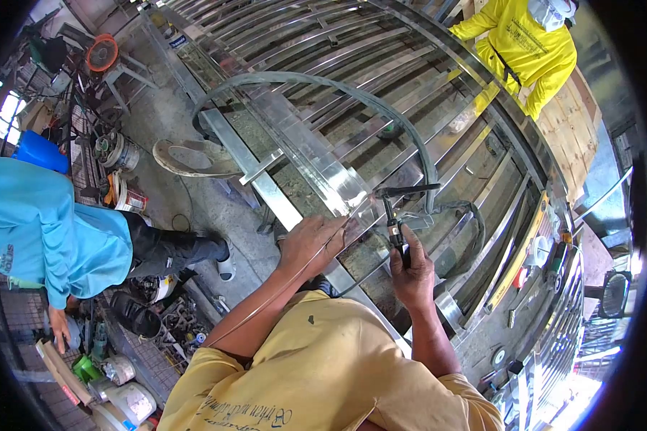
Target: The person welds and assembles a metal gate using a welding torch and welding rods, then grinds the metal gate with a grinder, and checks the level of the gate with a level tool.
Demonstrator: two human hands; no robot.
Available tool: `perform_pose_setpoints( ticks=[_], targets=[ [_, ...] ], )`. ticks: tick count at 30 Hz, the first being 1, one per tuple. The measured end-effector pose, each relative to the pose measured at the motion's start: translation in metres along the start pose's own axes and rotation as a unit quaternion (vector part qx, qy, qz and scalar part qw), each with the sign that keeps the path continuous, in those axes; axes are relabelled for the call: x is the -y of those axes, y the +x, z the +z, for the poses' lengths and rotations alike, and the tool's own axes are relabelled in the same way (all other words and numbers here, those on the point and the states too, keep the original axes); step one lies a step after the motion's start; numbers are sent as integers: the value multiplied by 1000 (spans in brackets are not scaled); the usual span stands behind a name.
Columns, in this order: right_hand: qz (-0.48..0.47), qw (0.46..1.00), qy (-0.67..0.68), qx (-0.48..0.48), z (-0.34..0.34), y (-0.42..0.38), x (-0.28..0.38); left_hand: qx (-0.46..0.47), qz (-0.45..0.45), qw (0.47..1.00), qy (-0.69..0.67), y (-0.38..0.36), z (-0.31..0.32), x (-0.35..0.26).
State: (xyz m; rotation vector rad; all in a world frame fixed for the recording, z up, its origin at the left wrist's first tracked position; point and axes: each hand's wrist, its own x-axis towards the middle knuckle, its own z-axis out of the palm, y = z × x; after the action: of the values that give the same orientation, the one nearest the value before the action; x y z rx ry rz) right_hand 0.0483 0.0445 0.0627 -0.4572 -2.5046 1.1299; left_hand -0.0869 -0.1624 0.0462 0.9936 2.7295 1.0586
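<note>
My left hand (313, 244) rests at the edge of a shiny metal frame (323, 169), its fingers closed round a thin rod (273, 294) that runs back along my forearm. My right hand (412, 269) grips a black welding torch (393, 219), held upright with its head over the metal joint. The rod's front end lies close to the torch head; whether they touch is too small to tell. A thick grey hose (352, 90) arches over the frame and comes down beside the torch.
At the left a person in a blue shirt (57, 230) bends down; at the upper right stands a person in yellow (528, 50). A yellow level (517, 251) lies on the frame's right side. Buckets (126, 154) and an orange fan (102, 53) are at the left.
</note>
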Motion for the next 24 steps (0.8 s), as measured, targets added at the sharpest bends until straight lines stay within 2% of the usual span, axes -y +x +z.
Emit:
perform_pose_setpoints(
  ticks=[8, 12, 14, 16, 18, 24],
  targets=[
    [-3, 1000, 23, -4, 3, -1, -6, -3, 5, 1000, -4, 0, 3, 2],
    [49, 998, 24, 34, -5, 0, 6, -21, 22, 999, -12, -1, 8, 6],
    [53, 998, 25, 37, -5, 0, 7, -38, 72, 996, -26, -3, 21, 22],
    [23, 1000, 6, 20, -1, -1, -2, -37, 72, 996, -24, -6, 25, 26],
    [9, 1000, 1, 4, 1, -3, -4, -16, 22, 1000, -3, -1, 5, 5],
    [-1, 1000, 16, -16, 2, -4, -5, -21, 24, 999, -9, -1, 8, 8]
  ],
)
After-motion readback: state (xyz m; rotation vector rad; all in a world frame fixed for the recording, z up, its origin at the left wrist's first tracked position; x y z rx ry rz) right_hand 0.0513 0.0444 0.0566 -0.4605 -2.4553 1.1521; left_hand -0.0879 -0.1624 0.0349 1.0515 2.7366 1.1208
